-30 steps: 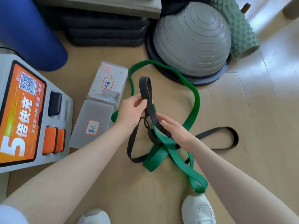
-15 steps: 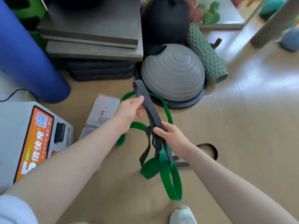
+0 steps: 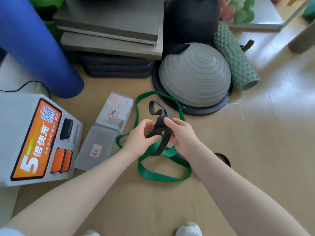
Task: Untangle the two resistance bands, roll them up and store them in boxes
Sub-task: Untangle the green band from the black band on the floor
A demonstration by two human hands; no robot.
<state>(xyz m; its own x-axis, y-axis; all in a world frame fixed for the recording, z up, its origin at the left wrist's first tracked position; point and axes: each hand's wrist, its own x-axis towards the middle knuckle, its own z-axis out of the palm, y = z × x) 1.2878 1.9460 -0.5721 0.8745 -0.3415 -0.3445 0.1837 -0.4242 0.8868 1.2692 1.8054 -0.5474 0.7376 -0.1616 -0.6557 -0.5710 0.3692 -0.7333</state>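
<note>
The black resistance band (image 3: 157, 114) is bunched into folded loops between both hands above the floor. My left hand (image 3: 141, 135) pinches its lower folds from the left. My right hand (image 3: 180, 133) grips it from the right. The green resistance band (image 3: 162, 176) lies in wide loops on the brown floor under and around my hands, its far loop reaching the grey dome. Two translucent boxes lie to the left: the farther box (image 3: 117, 108) and the nearer box (image 3: 97, 147), each with a red-edged label.
A grey balance dome (image 3: 194, 75) on a black base sits beyond the bands. A green foam roller (image 3: 237, 58) lies to its right. A grey and orange charging station (image 3: 34, 138) stands at left, a blue roll (image 3: 34, 41) and stacked mats (image 3: 110, 31) behind. My shoe (image 3: 188, 229) shows at the bottom.
The black band was stretched upright between my hands; now it is gathered into short folds held close together. Its tail has come in from the floor at right. The view has tilted.
</note>
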